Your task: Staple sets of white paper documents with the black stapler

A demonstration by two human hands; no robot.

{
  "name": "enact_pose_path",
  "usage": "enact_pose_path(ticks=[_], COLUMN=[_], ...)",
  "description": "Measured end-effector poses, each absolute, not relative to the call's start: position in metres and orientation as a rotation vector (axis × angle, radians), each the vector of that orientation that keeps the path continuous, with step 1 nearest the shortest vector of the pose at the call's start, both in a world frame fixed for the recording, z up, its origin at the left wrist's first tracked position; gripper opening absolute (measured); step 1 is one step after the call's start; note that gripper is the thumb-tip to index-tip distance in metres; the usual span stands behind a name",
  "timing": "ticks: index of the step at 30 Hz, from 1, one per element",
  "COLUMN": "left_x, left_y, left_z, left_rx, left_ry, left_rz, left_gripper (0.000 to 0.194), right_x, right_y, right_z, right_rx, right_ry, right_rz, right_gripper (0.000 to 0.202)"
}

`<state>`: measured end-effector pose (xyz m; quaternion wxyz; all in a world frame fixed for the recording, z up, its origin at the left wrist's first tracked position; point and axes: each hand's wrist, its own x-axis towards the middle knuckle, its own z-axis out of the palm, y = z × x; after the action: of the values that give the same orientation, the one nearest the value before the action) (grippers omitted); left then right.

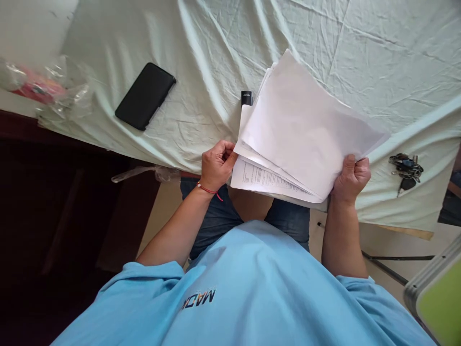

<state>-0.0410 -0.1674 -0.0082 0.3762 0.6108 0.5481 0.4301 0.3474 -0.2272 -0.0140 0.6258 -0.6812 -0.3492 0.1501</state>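
Observation:
Several sheets of paper (298,125) are fanned out between my hands over the table's near edge. The top sheet shows a blank face, while a lower one has printed text along its near side. My left hand (217,165), with a red string bracelet at its wrist, pinches the left edge of the sheets. On the right, my right hand (351,178) grips their near right corner, thumb on top and fingers hidden beneath. A black object (247,98) with small pale lettering pokes out behind the papers, mostly covered by them.
A pale green cloth (209,62) with folds covers the table. To the left lie a black phone-like case (145,96) and clear plastic wrapping with something pink (41,89). A bunch of keys (406,169) rests at right. A green-topped, metal-edged item (441,298) stands at lower right.

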Motion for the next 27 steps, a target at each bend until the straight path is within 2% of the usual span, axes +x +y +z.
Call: enact_pose_path(ticks=[3, 9, 13, 18, 24, 27], left_x=[-0.045, -0.052, -0.048, -0.045, -0.047, -0.048], left_y=[-0.168, -0.165, -0.163, -0.16, -0.157, -0.157], left_z=[-0.015, -0.02, -0.013, -0.003, -0.004, -0.007], left_rx=[1.548, 1.405, 1.464, 1.535, 1.584, 1.541], left_ry=[1.355, 1.171, 1.303, 1.367, 1.396, 1.338], left_rz=[1.082, 0.99, 0.959, 1.004, 1.022, 1.019], left_gripper=[0.033, 0.054, 0.033, 0.052, 0.06, 0.067], right_x=[0.348, 0.35, 0.35, 0.349, 0.353, 0.36], right_y=[-0.226, -0.224, -0.224, -0.226, -0.227, -0.229], right_z=[-0.012, -0.011, -0.011, -0.008, -0.006, -0.004], right_rx=[-1.596, -1.539, -1.489, -1.48, -1.426, -1.428], right_ry=[-0.708, -0.679, -0.755, -0.782, -0.835, -0.797], right_rz=[0.343, 0.3, 0.319, 0.396, 0.489, 0.614], right_gripper=[0.058, 0.065, 0.068, 0.062, 0.05, 0.055])
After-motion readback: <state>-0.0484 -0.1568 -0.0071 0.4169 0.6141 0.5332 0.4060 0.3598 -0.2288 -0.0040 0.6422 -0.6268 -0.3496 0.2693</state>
